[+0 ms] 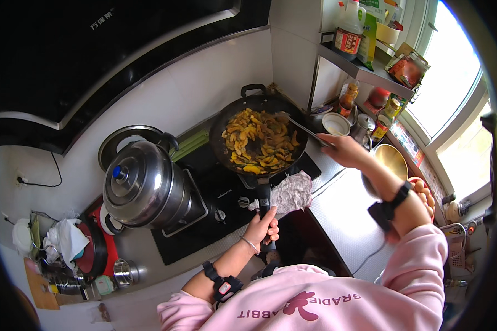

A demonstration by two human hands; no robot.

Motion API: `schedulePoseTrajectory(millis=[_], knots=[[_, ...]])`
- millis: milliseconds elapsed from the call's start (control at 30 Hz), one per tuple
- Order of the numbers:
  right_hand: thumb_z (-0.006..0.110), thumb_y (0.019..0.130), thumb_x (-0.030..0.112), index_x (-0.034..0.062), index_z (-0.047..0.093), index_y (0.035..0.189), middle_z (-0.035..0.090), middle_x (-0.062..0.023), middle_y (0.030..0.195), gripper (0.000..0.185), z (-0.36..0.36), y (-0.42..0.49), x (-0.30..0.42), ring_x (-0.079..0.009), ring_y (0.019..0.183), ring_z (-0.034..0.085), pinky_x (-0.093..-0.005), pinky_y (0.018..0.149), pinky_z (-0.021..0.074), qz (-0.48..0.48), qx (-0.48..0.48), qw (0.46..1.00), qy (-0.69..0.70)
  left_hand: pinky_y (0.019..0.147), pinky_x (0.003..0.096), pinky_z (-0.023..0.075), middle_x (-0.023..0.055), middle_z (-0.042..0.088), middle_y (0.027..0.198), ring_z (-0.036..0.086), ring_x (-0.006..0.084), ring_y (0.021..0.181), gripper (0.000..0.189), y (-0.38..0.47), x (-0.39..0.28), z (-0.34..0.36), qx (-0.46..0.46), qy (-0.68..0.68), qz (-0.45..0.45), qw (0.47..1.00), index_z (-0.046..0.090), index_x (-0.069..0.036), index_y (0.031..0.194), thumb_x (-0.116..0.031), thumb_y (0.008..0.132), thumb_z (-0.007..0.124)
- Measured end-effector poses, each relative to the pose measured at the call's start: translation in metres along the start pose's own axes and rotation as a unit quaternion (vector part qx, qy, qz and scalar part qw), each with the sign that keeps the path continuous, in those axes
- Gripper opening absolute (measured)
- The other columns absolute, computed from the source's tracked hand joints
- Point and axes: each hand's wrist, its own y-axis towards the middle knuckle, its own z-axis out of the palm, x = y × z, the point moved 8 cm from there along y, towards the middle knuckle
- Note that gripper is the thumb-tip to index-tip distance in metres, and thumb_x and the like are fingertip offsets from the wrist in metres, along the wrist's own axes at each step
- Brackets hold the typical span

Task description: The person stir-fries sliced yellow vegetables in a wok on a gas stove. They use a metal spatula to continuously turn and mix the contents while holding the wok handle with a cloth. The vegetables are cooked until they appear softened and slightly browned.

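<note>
A dark wok (221,153) stands on the right burner of the black gas hob (215,207), holding many yellow-orange slices (252,132) with dark green edges, perhaps pumpkin. My left hand (263,226) grips the wok's long black handle (264,196). In my right hand (343,149) is the handle of a metal spatula or spoon (308,131); its head sits among the slices at the wok's right side and is partly hidden. A crumpled cloth (294,192) lies beside the wok handle, over the hob's edge.
Left on the hob stands a lidded steel steamer pot (138,186), a glass lid (109,142) behind it. On the right are a white bowl (336,124), a brass-coloured basin (391,161), eggs (423,194) and a metal shelf (356,68) with bottles. A black range hood (107,62) hangs above.
</note>
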Motion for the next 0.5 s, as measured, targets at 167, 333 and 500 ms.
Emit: schedulePoseTrajectory(millis=[167, 333, 500], knots=[[0.056, 0.085, 0.027, 0.0111, 0.049, 0.129, 0.063, -0.0232, 0.099, 0.047, 0.066, 0.027, 0.034, -0.0367, 0.090, 0.062, -0.0409, 0.083, 0.0482, 0.040, 0.012, 0.997, 0.060, 0.036, 0.0208, 0.0309, -0.0055, 0.038, 0.056, 0.039, 0.0046, 0.043, 0.037, 0.001, 0.002, 0.001, -0.010, 0.006, -0.006, 1.000, 0.040, -0.015, 0.071, -0.041, 0.089, 0.058], [0.056, 0.084, 0.026, 0.0120, 0.051, 0.128, 0.065, -0.0209, 0.093, 0.047, 0.039, -0.018, 0.068, -0.0348, 0.085, 0.063, -0.0419, 0.080, 0.0481, -0.057, 0.158, 0.984, 0.051, 0.040, 0.0206, 0.0322, -0.0044, 0.040, 0.064, 0.037, 0.0039, 0.046, 0.034, 0.001, 0.003, -0.001, 0.006, -0.015, -0.015, 1.000, 0.048, -0.011, 0.114, -0.034, 0.091, 0.058], [0.058, 0.083, 0.026, 0.0108, 0.053, 0.126, 0.066, -0.0193, 0.091, 0.045, 0.020, -0.010, 0.043, -0.0341, 0.082, 0.063, -0.0388, 0.076, 0.0495, 0.036, 0.125, 0.990, 0.052, 0.040, 0.0205, 0.0316, -0.0043, 0.039, 0.064, 0.037, 0.0040, 0.047, 0.033, 0.003, 0.006, -0.003, 0.004, -0.019, -0.025, 0.999, 0.047, -0.011, 0.115, -0.033, 0.092, 0.057]])
